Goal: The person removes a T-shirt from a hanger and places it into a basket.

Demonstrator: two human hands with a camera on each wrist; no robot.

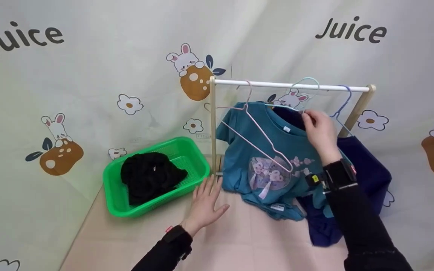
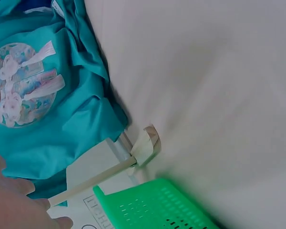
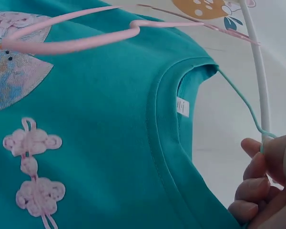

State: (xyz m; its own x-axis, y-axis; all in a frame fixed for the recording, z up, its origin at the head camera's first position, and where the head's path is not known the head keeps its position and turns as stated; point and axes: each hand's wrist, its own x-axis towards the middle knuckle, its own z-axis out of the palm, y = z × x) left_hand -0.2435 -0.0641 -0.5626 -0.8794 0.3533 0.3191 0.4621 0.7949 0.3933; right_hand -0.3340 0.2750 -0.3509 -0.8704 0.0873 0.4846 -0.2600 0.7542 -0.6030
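Observation:
A teal T-shirt (image 1: pixel 239 150) with a printed round patch hangs from the rack on a mint-green hanger (image 1: pixel 307 78). My right hand (image 1: pixel 320 131) pinches that hanger just below its hook, beside the shirt's neck opening; the right wrist view shows the thin mint wire (image 3: pixel 243 98) running from the fingers into the collar. Spread and straight-fingered, my left hand (image 1: pixel 206 205) is held over the table between the green basket (image 1: pixel 126 212) and the shirt's lower edge. In front of the shirt hangs a bare pink hanger (image 1: pixel 259 130).
The rack's white bar (image 1: pixel 269 84) sits on wooden posts (image 1: pixel 213 124). At its right end, a blue hanger (image 1: pixel 341 107) is hooked with a navy garment (image 1: pixel 367 169) below. Black clothing (image 1: pixel 149 177) lies in the basket. A printed curtain (image 1: pixel 119 67) backs the table (image 1: pixel 236 233).

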